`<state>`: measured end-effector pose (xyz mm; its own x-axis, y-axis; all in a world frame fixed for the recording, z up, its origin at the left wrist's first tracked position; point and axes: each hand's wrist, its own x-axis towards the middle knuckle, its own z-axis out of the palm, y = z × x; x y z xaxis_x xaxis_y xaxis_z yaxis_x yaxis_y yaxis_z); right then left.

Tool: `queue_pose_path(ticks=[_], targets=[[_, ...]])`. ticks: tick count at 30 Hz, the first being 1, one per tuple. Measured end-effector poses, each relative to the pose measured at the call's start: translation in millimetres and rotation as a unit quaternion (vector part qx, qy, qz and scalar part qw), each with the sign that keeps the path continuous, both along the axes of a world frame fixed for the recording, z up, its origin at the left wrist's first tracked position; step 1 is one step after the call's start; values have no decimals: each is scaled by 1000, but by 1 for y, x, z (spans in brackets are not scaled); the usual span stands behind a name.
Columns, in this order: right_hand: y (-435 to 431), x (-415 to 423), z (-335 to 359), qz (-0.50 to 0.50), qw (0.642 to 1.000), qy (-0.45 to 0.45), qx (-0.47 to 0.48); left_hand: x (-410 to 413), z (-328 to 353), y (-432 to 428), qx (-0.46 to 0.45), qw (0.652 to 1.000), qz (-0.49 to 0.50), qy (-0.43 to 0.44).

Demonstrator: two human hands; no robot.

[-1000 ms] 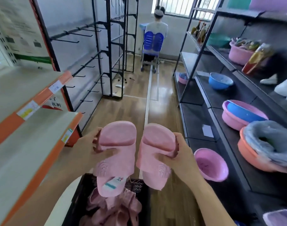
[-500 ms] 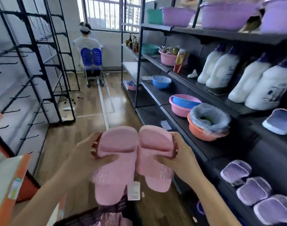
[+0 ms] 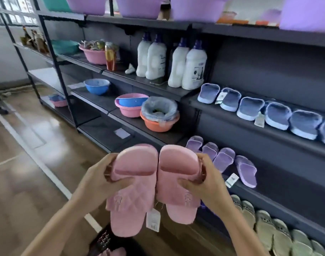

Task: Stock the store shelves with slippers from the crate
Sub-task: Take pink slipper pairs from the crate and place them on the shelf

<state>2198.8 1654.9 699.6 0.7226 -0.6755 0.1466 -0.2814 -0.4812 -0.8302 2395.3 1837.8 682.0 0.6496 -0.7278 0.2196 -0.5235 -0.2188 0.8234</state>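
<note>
I hold a pair of pink slippers side by side in front of me. My left hand (image 3: 100, 179) grips the left pink slipper (image 3: 133, 189) by its outer edge, thumb across the strap. My right hand (image 3: 207, 183) grips the right pink slipper (image 3: 177, 183) the same way. A white price tag (image 3: 153, 219) dangles between them. Below, the black crate (image 3: 104, 239) shows at the bottom edge with more pink slippers inside. The dark store shelves (image 3: 280, 191) stand to my right, holding rows of blue slippers (image 3: 250, 106), purple slippers (image 3: 222, 158) and grey-green slippers (image 3: 265, 224).
Further left on the shelves sit white detergent bottles (image 3: 193, 69), pink and blue basins (image 3: 129, 106), an orange basin lined with plastic (image 3: 159, 120) and purple tubs (image 3: 139, 6) on top. A wooden floor with a white line (image 3: 37, 163) runs along the aisle.
My view has swung right, from the aisle and the seated person toward the dark shelves with slippers. Both hands kept their grip on the pink pair, now pressed close together.
</note>
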Motion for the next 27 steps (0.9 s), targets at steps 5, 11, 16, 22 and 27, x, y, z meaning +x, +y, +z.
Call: queue_pose_path(ticks=[5,11,16,22,27], targets=[[-15,-57,-1,-97,995,8,-19,-23,-4,-51,14,996,-86,-7],[-39,-122,3,-168,986,-1,-21,-68,5,-112,10,990,-136,-39],[-67,-189,4,-206,978,-6,-16,-126,11,-162,-3,982,-190,-23],[-101,-275,0,-254,967,-3,-16,-207,4,-220,-6,970,-242,16],[-124,-342,-12,-288,958,9,-6,-271,-14,-263,10,962,-273,23]])
